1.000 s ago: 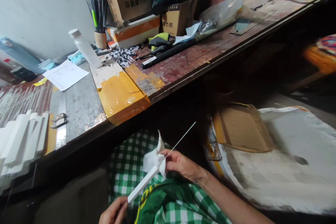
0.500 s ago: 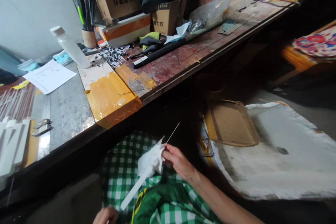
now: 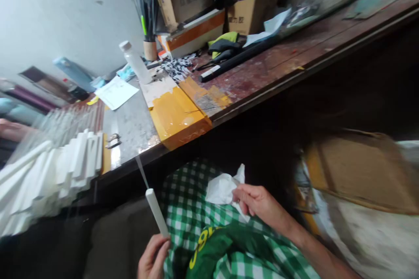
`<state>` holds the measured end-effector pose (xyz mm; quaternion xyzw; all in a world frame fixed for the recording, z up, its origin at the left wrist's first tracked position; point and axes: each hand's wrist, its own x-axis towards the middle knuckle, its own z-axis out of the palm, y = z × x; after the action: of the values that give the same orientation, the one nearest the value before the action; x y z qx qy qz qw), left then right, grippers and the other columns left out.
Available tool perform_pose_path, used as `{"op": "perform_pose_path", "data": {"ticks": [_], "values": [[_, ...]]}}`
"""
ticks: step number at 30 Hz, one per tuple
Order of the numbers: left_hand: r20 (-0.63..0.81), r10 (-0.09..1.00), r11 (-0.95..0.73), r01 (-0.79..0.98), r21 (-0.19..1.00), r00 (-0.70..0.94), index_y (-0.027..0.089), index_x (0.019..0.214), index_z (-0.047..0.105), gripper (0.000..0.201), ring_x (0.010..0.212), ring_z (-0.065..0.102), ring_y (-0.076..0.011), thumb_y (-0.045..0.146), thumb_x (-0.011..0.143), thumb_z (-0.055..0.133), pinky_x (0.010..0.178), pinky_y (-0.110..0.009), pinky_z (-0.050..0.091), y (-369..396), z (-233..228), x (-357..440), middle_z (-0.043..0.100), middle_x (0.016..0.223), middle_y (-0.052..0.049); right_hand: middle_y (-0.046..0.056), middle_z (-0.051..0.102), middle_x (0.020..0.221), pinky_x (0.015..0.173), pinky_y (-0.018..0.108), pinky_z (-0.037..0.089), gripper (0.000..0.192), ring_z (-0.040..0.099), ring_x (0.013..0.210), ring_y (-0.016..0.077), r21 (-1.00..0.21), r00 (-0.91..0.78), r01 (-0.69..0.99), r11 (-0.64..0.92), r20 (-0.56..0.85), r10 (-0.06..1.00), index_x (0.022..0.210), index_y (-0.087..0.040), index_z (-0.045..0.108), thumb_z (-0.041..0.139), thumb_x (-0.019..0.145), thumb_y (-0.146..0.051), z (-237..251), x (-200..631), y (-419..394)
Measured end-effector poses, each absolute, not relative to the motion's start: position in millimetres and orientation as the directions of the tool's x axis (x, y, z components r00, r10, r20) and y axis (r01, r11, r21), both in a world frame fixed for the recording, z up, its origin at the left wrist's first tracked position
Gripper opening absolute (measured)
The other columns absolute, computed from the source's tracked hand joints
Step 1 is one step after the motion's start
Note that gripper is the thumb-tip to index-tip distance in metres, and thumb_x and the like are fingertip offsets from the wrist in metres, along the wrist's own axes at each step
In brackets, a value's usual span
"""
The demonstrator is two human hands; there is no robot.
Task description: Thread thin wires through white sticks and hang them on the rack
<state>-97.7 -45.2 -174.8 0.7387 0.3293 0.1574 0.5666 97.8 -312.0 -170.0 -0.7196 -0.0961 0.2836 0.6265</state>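
Note:
My left hand (image 3: 153, 256), low in the view, pinches the lower end of a white stick (image 3: 156, 211). A thin pale rod (image 3: 142, 172) juts from the stick's upper end, tilted up and left toward the bench edge. Over my lap, my right hand (image 3: 252, 200) is closed on a crumpled white tissue (image 3: 222, 187), which spreads out to the left of the fingers. The tissue is apart from the stick. A green-and-white checked cloth (image 3: 183, 183) covers my lap beneath both hands.
Many similar white sticks (image 3: 78, 157) with thin rods lie along the bench at left. Pliers (image 3: 113, 141), a paper sheet (image 3: 118, 92), a white bottle (image 3: 135, 63) and a taped yellow block (image 3: 178, 113) are on the bench. Another person's arm (image 3: 15, 130) shows at left. A cardboard tray (image 3: 363, 170) lies at right.
My left hand has come up and now holds the white stick upright on the left. The tissue in my right hand no longer surrounds the rod. The view has turned left.

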Motion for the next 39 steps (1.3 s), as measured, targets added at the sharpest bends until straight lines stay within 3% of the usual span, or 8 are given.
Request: {"op": "perform_pose_path", "data": {"ticks": [3,6,12,14,18,25,35,39], "values": [[-0.209,0.713,0.028,0.270,0.962,0.670,0.018,0.070,0.076,0.028,0.070,0.062,-0.0171,0.045,0.065,0.081,0.068,-0.021,0.049,-74.5,-174.0,-77.8,0.068,0.068,-0.003,0.004,0.073,0.089,0.072,0.026,0.052,0.029,0.066,0.077,0.0170,-0.971,0.714,0.094,-0.218,-0.087,0.695,0.096,-0.022,0.074,0.051,0.094,-0.039,-156.4,78.4,-281.4],[-0.203,0.721,0.136,0.151,0.979,0.663,0.017,0.068,0.075,0.029,0.072,0.064,-0.0191,0.046,0.065,0.081,0.070,-0.026,0.052,-94.9,-181.5,-60.2,0.070,0.071,-0.005,0.006,0.068,0.116,0.095,0.031,0.048,0.028,0.063,0.107,0.0219,-0.962,0.573,0.251,-0.107,0.059,0.817,0.115,-0.025,0.069,0.049,0.096,-0.031,-146.2,65.2,-253.6],[-0.091,0.760,0.055,0.076,0.996,0.644,0.019,0.067,0.075,0.029,0.073,0.063,-0.0203,0.047,0.070,0.076,0.071,-0.029,0.052,-107.0,-186.2,-67.1,0.069,0.073,-0.006,0.002,0.069,0.090,0.074,0.026,0.052,0.024,0.065,0.082,0.0169,-0.958,0.400,0.270,-0.097,0.020,0.916,0.099,-0.025,0.070,0.046,0.098,-0.029,-139.2,56.7,-226.7],[-0.100,0.766,0.063,0.080,0.995,0.635,0.020,0.083,0.078,0.028,0.086,0.067,-0.0241,0.045,0.070,0.078,0.080,-0.031,0.052,-100.9,-182.5,-85.6,0.074,0.088,-0.009,0.002,0.069,0.087,0.071,0.026,0.051,0.025,0.065,0.078,0.0169,-0.950,0.348,0.287,-0.120,-0.013,0.937,0.095,-0.025,0.070,0.046,0.097,-0.031,-142.1,57.3,-226.1],[-0.124,0.860,0.179,-0.067,0.981,0.495,0.022,0.119,0.069,0.055,0.118,0.059,-0.0310,0.043,0.070,0.079,0.099,-0.037,0.047,-71.7,-163.2,-133.7,0.067,0.123,-0.013,0.004,0.070,0.087,0.070,0.027,0.050,0.026,0.066,0.079,0.0196,-0.920,0.273,0.375,-0.117,-0.011,0.962,0.103,-0.027,0.070,0.046,0.095,-0.025,-162.5,61.7,-230.0],[-0.326,0.935,0.349,-0.218,0.911,0.137,0.022,0.110,0.070,0.029,0.111,0.064,-0.0194,0.041,0.091,0.057,0.100,-0.032,0.047,-28.7,-136.4,-169.6,0.072,0.111,-0.008,0.003,0.069,0.086,0.069,0.029,0.048,0.027,0.066,0.078,0.0201,-0.872,0.178,0.444,-0.206,-0.139,0.974,0.097,-0.029,0.069,0.044,0.092,-0.020,-186.6,61.7,-227.0],[-0.420,0.893,0.449,-0.267,0.853,0.159,0.016,0.107,0.070,0.034,0.111,0.064,-0.0248,0.042,0.089,0.060,0.095,-0.035,0.052,-18.6,-156.8,-169.0,0.071,0.111,-0.013,0.004,0.061,0.083,0.064,0.031,0.043,0.018,0.060,0.073,0.0201,-0.692,0.251,0.652,-0.309,-0.187,0.950,0.083,-0.023,0.052,0.042,0.095,-0.030,-190.5,55.0,-216.5],[-0.463,0.813,0.555,-0.228,0.800,0.354,0.021,0.121,0.062,0.044,0.120,0.058,-0.0269,0.043,0.084,0.067,0.098,-0.036,0.049,-31.2,-161.4,-161.2,0.064,0.127,-0.013,0.001,0.058,0.077,0.062,0.031,0.041,0.017,0.058,0.068,0.0182,-0.689,0.225,0.656,-0.308,-0.211,0.951,0.081,-0.023,0.048,0.041,0.096,-0.028,-187.1,50.1,-208.4]]}}
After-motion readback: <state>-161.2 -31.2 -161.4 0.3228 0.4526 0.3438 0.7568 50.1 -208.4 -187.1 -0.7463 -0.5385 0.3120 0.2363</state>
